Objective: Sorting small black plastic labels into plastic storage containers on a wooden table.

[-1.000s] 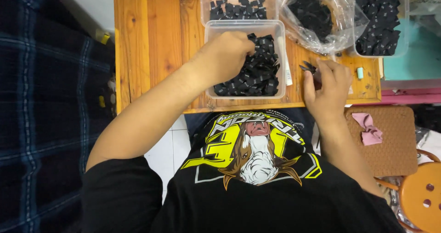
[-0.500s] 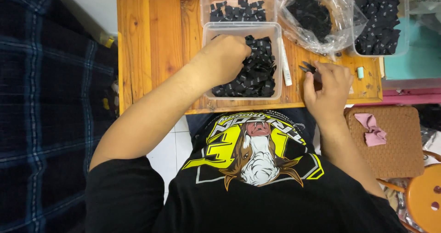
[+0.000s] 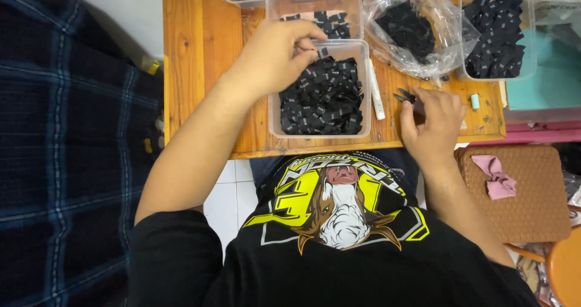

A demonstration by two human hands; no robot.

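Observation:
My left hand (image 3: 275, 56) hovers over the far left corner of a clear plastic tub (image 3: 368, 101) that is full of small black fabric labels (image 3: 321, 98). Its fingertips pinch one black label (image 3: 321, 52). My right hand (image 3: 433, 122) rests on the wooden table (image 3: 193, 52) to the right of the tub. It grips small dark snips (image 3: 404, 95) whose tips point left.
A white pen (image 3: 375, 92) lies beside the tub. More tubs of black labels (image 3: 496, 34) and a clear bag of them (image 3: 411, 28) stand at the back. A small teal spool (image 3: 475, 101), a wicker stool with a pink bow (image 3: 496, 177), and plaid cloth (image 3: 72, 149) surround the table.
My left hand has come up out of the tub's pile to its far left corner with a label pinched. My right hand has stayed put with the snips.

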